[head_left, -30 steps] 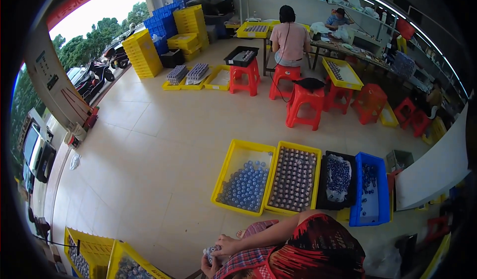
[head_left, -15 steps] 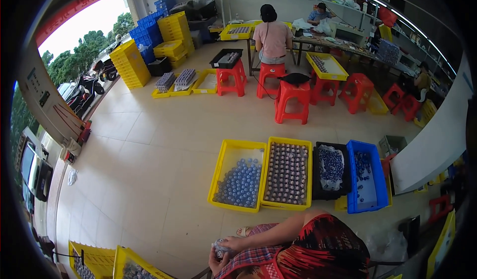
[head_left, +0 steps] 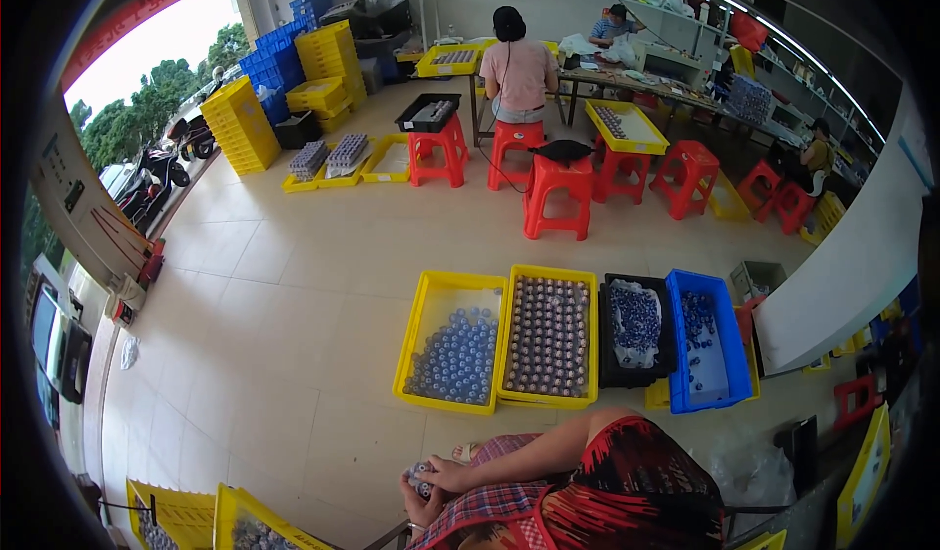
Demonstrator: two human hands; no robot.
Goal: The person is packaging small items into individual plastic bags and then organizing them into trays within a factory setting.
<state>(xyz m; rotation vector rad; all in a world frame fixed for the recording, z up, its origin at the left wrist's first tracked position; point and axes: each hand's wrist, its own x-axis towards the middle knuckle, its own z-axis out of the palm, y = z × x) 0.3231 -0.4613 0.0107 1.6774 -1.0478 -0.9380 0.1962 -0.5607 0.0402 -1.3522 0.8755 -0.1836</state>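
Observation:
Low in front of me, over my lap, my two hands come together around a small cluster of round, pale grey-blue pieces with dark spots [head_left: 420,472]. My left hand [head_left: 416,507] wraps them from below and the left. From the right, my right hand [head_left: 447,475] closes on the same pieces, its fingers bent. How many there are and how they join is too small to make out. Nearest to my hands on the left stands a yellow crate [head_left: 227,526] holding many small greyish pieces.
Ahead on the floor sit a yellow crate of blue balls [head_left: 399,379], a yellow crate of dark round pieces in rows [head_left: 591,354], a black crate [head_left: 668,334] and a blue crate [head_left: 746,354]. Farther off are red stools [head_left: 556,197], stacked yellow crates [head_left: 235,124] and people at a long table [head_left: 578,73].
The whole view has shifted slightly, so the crates and stools appear a little farther left. My hands stay together on the round pieces, which have turned slightly.

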